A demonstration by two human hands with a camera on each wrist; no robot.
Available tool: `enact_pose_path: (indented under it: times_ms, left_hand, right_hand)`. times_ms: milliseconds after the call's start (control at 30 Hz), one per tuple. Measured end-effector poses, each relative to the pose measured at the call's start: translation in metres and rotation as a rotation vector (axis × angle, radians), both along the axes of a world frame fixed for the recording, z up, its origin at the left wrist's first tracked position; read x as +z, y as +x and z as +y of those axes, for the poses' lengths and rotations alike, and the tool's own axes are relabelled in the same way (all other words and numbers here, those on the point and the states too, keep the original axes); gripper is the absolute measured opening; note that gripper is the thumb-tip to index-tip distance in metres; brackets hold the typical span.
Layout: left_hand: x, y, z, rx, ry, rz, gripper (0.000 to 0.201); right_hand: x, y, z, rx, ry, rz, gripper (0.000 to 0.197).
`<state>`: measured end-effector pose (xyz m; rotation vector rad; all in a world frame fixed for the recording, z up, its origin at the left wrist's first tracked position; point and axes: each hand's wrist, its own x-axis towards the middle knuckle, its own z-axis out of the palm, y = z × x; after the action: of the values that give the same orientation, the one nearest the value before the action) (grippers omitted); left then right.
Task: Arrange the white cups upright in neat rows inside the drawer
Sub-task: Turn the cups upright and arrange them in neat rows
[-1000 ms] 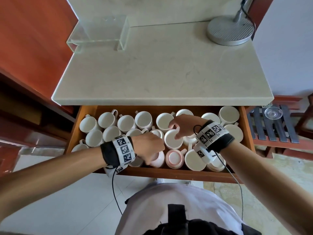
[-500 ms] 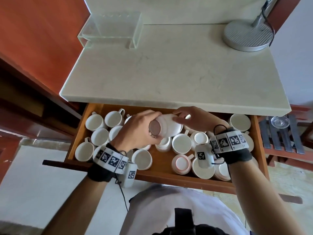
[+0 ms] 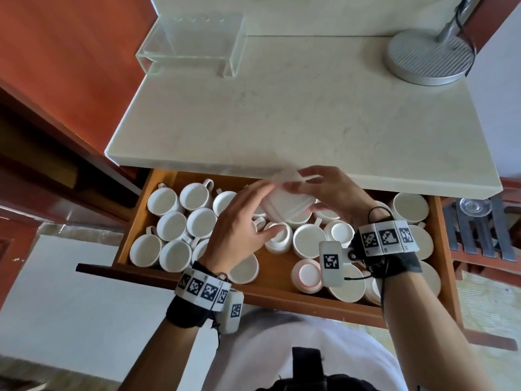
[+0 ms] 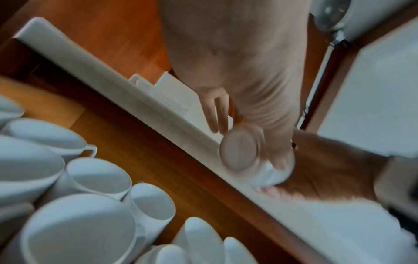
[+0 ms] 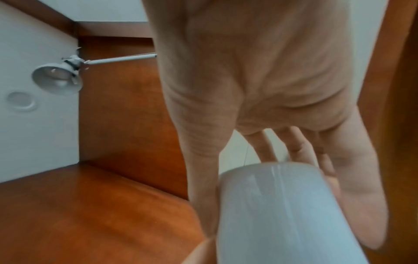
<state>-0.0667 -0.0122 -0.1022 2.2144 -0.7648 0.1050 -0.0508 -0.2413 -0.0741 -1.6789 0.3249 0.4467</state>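
Note:
An open wooden drawer (image 3: 282,299) holds many white cups. Several stand upright in rows at its left (image 3: 172,232). Towards the right one cup lies base up (image 3: 307,273). A blurred white cup (image 3: 284,200) hangs in the air over the drawer's middle, between both hands. My right hand (image 3: 310,187) grips it; in the right wrist view the cup (image 5: 282,214) sits between the thumb and fingers of that hand (image 5: 260,160). My left hand (image 3: 262,210) has its fingers stretched out and touches the cup's left side. The left wrist view shows the cup's base (image 4: 239,150).
The pale countertop (image 3: 282,114) overhangs the drawer's back, just above the held cup. On it stand a clear acrylic stand (image 3: 191,43) and a round metal lamp base (image 3: 428,57). A slatted rack with a glass (image 3: 473,207) is at the right.
The left hand gripped the lifted cup half a second ago. Now its fingers have straightened and the right hand holds the cup, which has turned and moved slightly right.

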Motion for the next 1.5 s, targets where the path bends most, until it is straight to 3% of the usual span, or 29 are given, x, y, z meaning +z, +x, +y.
enact_pose_path:
  times_ms: [100, 233, 333, 567, 767, 933, 1167, 1267, 1500]
  left_hand:
    - [0.001, 0.010, 0.005, 0.005, -0.070, 0.124, 0.089]
    - [0.005, 0.023, 0.012, 0.034, 0.022, 0.356, 0.112]
    - [0.005, 0.031, 0.015, -0.017, 0.019, 0.491, 0.119]
    - [0.009, 0.028, 0.011, 0.049, -0.047, 0.456, 0.088]
    - [0.000, 0.019, 0.012, 0.060, 0.017, 0.339, 0.081]
    - [0.002, 0.019, 0.020, -0.106, 0.139, 0.398, 0.082]
    - [0.002, 0.031, 0.035, -0.203, 0.331, 0.653, 0.036]
    - [0.001, 0.031, 0.031, -0.229, 0.396, 0.626, 0.018]
    - [-0.021, 0.032, 0.020, -0.287, 0.517, 0.600, 0.013]
  right_hand:
    - [-0.001, 0.001, 0.004, 0.091, -0.247, -0.111, 0.079]
    - [0.006, -0.001, 0.013, 0.328, -0.411, -0.269, 0.079]
    - [0.012, -0.005, 0.019, 0.424, -0.422, -0.362, 0.082]
    - [0.015, -0.010, 0.017, 0.469, -0.433, -0.346, 0.083]
    - [0.014, -0.012, 0.018, 0.507, -0.587, -0.326, 0.079]
    - [0.011, -0.017, 0.026, 0.617, -0.708, -0.347, 0.078]
    - [-0.010, -0.029, 0.045, 0.851, -0.868, -0.313, 0.085]
    - [-0.022, -0.034, 0.052, 0.871, -0.935, -0.323, 0.085]
    - [-0.039, -0.046, 0.064, 0.894, -0.995, -0.347, 0.079]
